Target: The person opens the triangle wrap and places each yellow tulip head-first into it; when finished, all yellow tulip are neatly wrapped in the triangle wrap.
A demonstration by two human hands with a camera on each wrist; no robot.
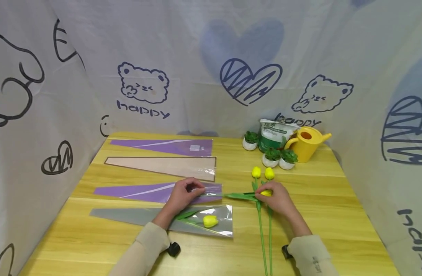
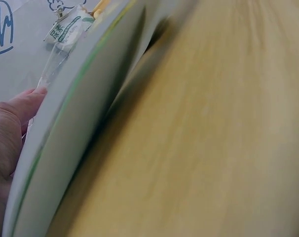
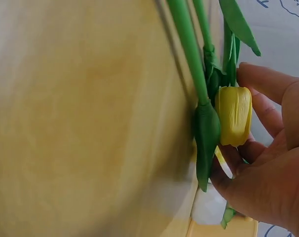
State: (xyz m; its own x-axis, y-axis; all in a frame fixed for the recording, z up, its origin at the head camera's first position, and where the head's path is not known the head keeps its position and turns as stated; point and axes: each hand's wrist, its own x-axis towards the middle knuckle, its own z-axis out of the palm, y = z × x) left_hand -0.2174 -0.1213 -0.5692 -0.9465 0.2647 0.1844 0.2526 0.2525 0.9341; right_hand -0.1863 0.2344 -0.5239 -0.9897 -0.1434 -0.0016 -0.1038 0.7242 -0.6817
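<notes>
One tulip (image 1: 210, 221) is already lying inside the grey sleeve (image 1: 135, 215) nearest the person. The left hand (image 1: 183, 193) is pinching open the mouth of a purple sleeve (image 1: 142, 191), while the right hand (image 1: 278, 198) is gripping a second tulip (image 1: 266, 193) by its head, stem pointing into that mouth but not yet inside. Two more tulips (image 1: 262, 173) are waiting on the table (image 1: 335, 199), and two more sleeves (image 1: 169, 155) are lying flat, unfilled, so most wrapping looks left.
</notes>
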